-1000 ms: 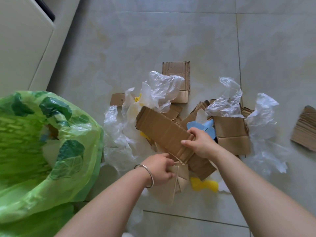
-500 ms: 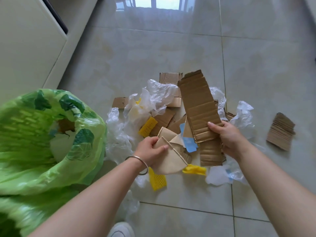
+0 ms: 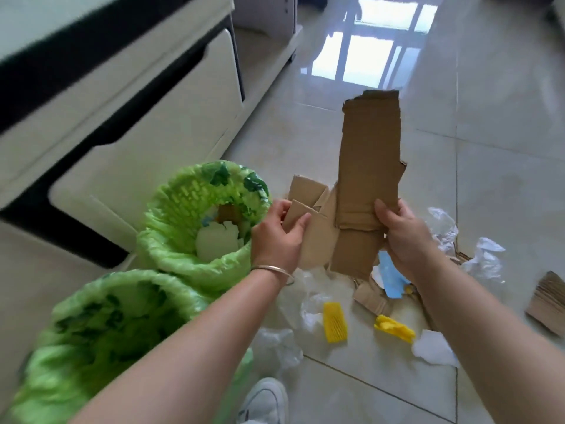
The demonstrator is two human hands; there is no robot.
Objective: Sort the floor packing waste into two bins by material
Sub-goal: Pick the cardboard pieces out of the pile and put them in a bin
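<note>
My right hand (image 3: 403,237) grips a long brown cardboard strip (image 3: 368,166) that stands upright above the floor. My left hand (image 3: 276,237) holds a smaller folded tan cardboard piece (image 3: 308,203) just left of the strip. Both pieces are raised beside the far green-lined bin (image 3: 171,240), which holds cardboard and white scraps. A second green-lined bin (image 3: 91,319) stands nearer, under my left forearm. Clear plastic bags (image 3: 483,258), yellow foam pieces (image 3: 334,322), a blue scrap (image 3: 389,270) and more cardboard (image 3: 371,296) lie on the floor below my hands.
A cream cabinet with drawers (image 3: 146,123) runs along the left, close behind the bins. A corrugated cardboard piece (image 3: 547,301) lies at the right edge. My white shoe (image 3: 266,399) shows at the bottom. The glossy tile floor (image 3: 504,133) stretches ahead.
Both hands have lifted their cardboard pieces up off the pile and carried them left toward the far bin. The view has swung up and left, bringing a second bin into sight.
</note>
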